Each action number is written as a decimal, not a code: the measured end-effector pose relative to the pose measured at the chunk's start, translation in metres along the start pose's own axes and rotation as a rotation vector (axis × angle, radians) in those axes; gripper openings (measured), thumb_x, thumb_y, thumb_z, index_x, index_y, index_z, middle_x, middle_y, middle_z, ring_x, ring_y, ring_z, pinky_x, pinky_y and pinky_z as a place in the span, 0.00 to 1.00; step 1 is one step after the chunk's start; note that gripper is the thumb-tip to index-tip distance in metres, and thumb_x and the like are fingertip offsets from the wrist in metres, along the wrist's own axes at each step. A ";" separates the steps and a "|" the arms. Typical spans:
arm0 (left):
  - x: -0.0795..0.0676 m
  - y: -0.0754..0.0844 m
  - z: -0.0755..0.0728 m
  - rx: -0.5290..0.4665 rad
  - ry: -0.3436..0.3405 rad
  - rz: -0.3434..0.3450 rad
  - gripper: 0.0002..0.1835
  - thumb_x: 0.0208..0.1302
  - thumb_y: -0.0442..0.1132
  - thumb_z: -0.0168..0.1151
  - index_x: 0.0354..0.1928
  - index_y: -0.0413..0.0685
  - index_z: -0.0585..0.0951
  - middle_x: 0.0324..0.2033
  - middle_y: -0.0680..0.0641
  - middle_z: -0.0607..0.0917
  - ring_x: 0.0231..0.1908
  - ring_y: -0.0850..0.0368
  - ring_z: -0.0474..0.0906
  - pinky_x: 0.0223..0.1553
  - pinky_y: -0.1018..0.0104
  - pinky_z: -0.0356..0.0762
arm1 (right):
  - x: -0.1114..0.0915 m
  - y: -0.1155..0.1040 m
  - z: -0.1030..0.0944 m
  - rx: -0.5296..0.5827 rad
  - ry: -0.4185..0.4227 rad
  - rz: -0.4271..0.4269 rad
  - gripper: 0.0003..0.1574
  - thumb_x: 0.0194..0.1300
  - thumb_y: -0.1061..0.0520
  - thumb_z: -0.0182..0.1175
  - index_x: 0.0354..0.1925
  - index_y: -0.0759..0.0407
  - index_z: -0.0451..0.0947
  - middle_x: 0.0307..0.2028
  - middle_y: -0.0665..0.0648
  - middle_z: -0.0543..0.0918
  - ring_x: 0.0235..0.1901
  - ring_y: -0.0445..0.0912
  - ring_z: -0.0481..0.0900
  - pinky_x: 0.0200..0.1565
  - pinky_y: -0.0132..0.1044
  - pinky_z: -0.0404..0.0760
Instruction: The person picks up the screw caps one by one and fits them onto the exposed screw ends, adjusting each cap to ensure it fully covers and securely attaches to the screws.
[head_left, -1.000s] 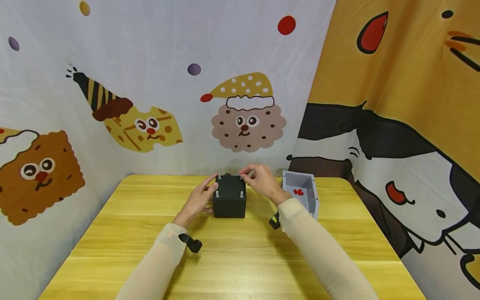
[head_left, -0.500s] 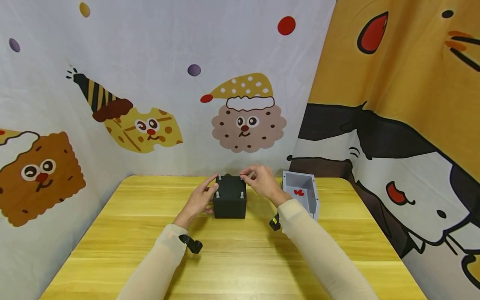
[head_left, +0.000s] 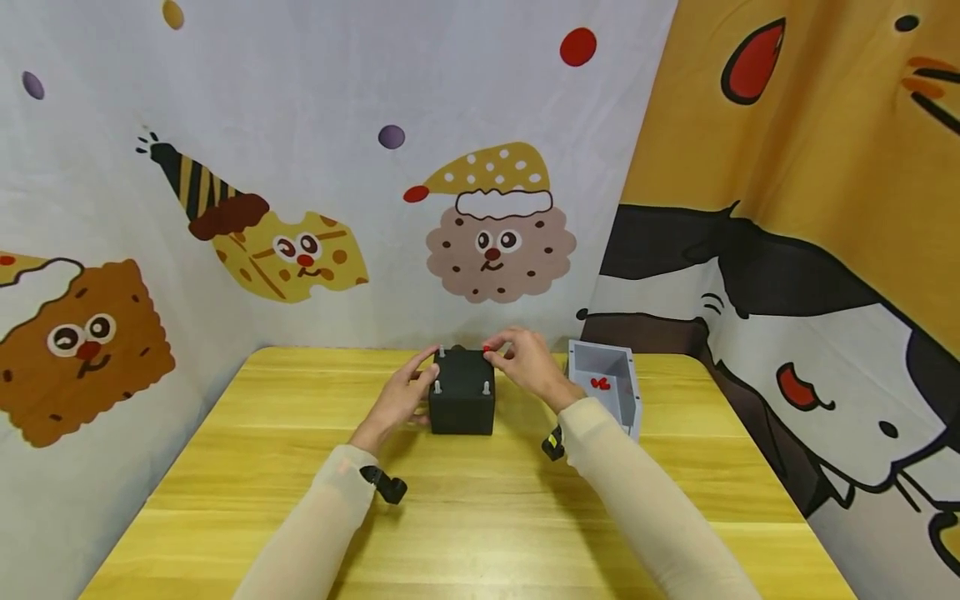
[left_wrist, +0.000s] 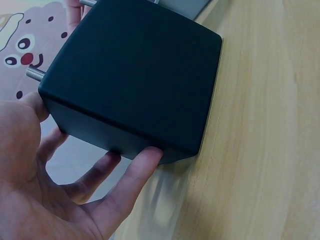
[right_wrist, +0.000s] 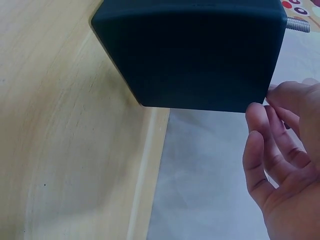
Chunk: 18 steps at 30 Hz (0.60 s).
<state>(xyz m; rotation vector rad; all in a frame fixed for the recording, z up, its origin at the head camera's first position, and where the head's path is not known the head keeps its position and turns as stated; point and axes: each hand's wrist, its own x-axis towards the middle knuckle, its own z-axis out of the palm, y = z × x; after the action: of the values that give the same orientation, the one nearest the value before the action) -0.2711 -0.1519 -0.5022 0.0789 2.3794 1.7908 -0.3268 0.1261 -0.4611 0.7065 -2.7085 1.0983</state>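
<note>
A black box [head_left: 462, 412] stands on the table, with threaded metal posts [head_left: 486, 388] rising from the corners of its top. My left hand [head_left: 397, 400] grips the box's left side. In the left wrist view, the fingertips [left_wrist: 150, 152] press on its side wall and the thumb lies by the upper edge, near a post. At the far right corner, my right hand [head_left: 525, 362] pinches a small red nut [head_left: 487, 348] between thumb and fingertips. In the right wrist view, the fingers curl beside the box's edge and hide the nut.
To the right of the box stands a grey open bin [head_left: 603, 358] with several small red nuts [head_left: 601, 383] on its floor. My right forearm passes close to its near side. A patterned cloth [head_left: 315, 150] hangs right behind the table [head_left: 465, 500].
The right fingertips have shifted slightly at the far right corner, and more of the red nut shows between them. The left hand and the box stay put; the head view has moved a little.
</note>
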 end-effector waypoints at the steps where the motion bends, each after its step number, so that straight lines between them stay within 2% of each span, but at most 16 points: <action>1: 0.000 0.000 0.000 -0.001 0.000 -0.002 0.32 0.94 0.63 0.55 0.92 0.78 0.66 0.82 0.32 0.73 0.64 0.32 0.90 0.46 0.38 0.98 | 0.000 0.000 0.000 -0.001 -0.003 -0.002 0.12 0.84 0.53 0.74 0.58 0.57 0.96 0.59 0.59 0.92 0.36 0.44 0.89 0.36 0.37 0.87; 12: 0.000 0.002 0.000 -0.006 0.002 0.001 0.31 0.93 0.63 0.55 0.91 0.82 0.67 0.82 0.32 0.74 0.65 0.32 0.89 0.46 0.38 0.98 | -0.002 -0.002 -0.003 -0.025 -0.012 -0.016 0.13 0.84 0.53 0.74 0.59 0.55 0.96 0.60 0.59 0.91 0.38 0.48 0.91 0.36 0.37 0.87; 18: -0.001 0.001 0.001 -0.001 0.004 0.004 0.32 0.94 0.62 0.55 0.92 0.78 0.66 0.81 0.32 0.74 0.65 0.31 0.89 0.46 0.38 0.98 | -0.004 -0.002 -0.005 -0.030 -0.023 -0.027 0.16 0.83 0.54 0.75 0.63 0.58 0.95 0.60 0.61 0.92 0.39 0.51 0.93 0.36 0.38 0.89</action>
<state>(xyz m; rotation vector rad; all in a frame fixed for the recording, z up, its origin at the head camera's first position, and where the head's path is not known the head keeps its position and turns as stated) -0.2698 -0.1507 -0.5011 0.0803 2.3822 1.7959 -0.3220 0.1297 -0.4574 0.7538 -2.7199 1.0471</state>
